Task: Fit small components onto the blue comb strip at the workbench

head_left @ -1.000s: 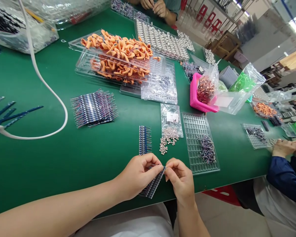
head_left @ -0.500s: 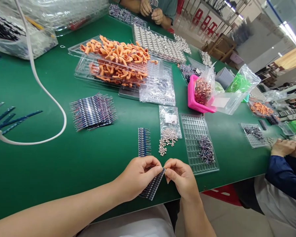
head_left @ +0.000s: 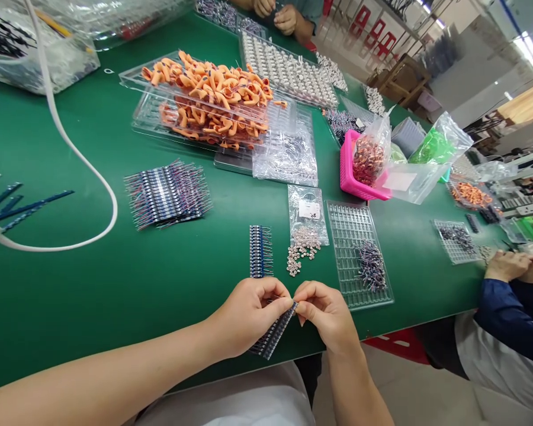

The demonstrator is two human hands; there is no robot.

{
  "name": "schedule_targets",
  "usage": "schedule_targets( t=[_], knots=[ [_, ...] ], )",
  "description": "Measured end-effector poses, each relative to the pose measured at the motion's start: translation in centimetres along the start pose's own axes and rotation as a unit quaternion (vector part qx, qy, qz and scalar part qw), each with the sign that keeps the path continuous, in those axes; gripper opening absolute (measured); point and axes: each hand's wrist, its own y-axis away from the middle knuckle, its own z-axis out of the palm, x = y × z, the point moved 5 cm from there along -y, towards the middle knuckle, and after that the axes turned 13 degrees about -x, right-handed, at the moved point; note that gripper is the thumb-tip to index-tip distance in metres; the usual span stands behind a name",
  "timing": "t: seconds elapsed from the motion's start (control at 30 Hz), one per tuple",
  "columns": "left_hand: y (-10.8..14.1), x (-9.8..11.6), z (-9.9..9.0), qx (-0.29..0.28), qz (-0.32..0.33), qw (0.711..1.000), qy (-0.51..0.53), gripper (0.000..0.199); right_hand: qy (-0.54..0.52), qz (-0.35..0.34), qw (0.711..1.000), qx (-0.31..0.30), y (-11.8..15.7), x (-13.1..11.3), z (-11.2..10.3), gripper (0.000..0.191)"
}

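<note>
A panel strip of small dark circuit boards with thin wires (head_left: pixel 276 336) slants below my left hand (head_left: pixel 249 316), whose thumb and fingers pinch its upper end. My right hand (head_left: pixel 331 316) is closed in a pinch at that same end, its fingertips meeting the left ones; whatever lies between them is too small to make out. Just beyond my left hand lies another wired strip (head_left: pixel 260 251). Farther off, small pale round parts (head_left: pixel 302 251) spill by a labelled clear bag (head_left: pixel 308 210). To the right, loose wired pieces (head_left: pixel 372 266) rest in a clear ribbed tray (head_left: pixel 342 245).
A stack of wired strips (head_left: pixel 166 195) lies left of centre, near a white cable (head_left: pixel 89 163). Orange curved parts (head_left: pixel 213 89) heap on clear trays behind. A pink basket (head_left: pixel 353 189) holds bagged coppery parts. Co-workers' hands (head_left: pixel 510 266) show at right and at the top.
The view has shifted slightly. Both hands keep their pinch at the strip's upper end, and the strip has tilted a little. Nothing has visibly been let go.
</note>
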Motion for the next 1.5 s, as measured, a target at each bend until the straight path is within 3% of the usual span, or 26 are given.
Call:
schedule_targets(
  t=[0.73, 1.03, 1.23, 1.5],
  knots=[
    [-0.1, 0.3, 0.0, -0.010, -0.020, 1.000, -0.010, 0.023, -0.015, 0.023, 0.999, -0.024, -0.3, -0.6, 0.1, 0.011],
    [-0.1, 0.1, 0.1, -0.005, -0.018, 1.000, -0.024, 0.023, -0.001, 0.041, 0.999, -0.006, -0.6, -0.9, 0.3, 0.018],
    [0.0, 0.1, 0.0, 0.002, -0.007, 0.999, -0.042, 0.022, 0.005, 0.030, 0.999, -0.011, -0.4, -0.6, 0.0, 0.016],
    [0.1, 0.0, -0.4, 0.044, 0.024, 0.997, -0.059, 0.022, 0.028, -0.026, 0.998, 0.044, 0.5, 0.4, -0.6, 0.018]
  ],
)
